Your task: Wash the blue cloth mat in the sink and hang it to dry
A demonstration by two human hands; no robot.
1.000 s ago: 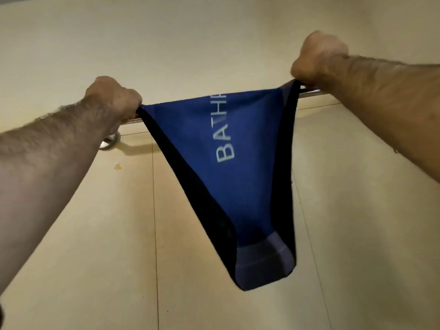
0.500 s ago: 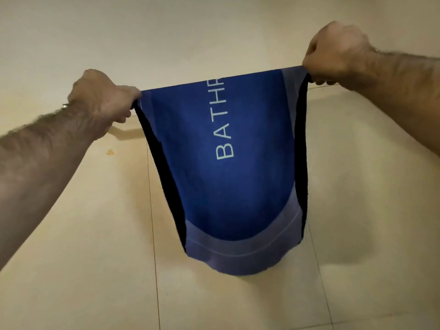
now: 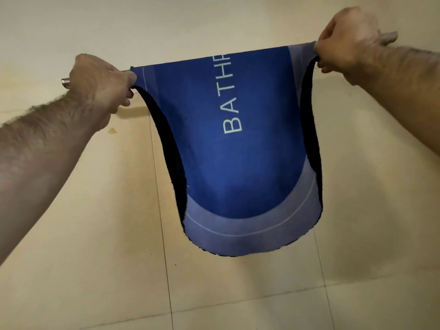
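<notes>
The left hand [image 3: 102, 82] was curled round the left end of the top edge of the blue cloth mat [image 3: 238, 144], fingers tucked under the fold and knuckles facing the camera. The right hand [image 3: 345, 41] gripped the right end of that same edge in the same way, thumb and fingers clamped on the cloth. Between the two hands the top edge was pulled fairly straight, and the mat hung down from it in front of the tiled wall [image 3: 83, 258], its sides curling inward so that the dark underside showed along both borders. The lower end was rounded, with a paler band and a thin white line following the curve. Pale letters reading "BATHR" ran up the mat's middle and disappeared over its top edge. A metal rail [image 3: 389, 35] ran behind the mat's top edge: one end showed just right of the right hand, another short piece just left of the left hand. Whether the mat already rested on the rail could not be told. Below the mat, dark grout lines crossed the beige tiles.
</notes>
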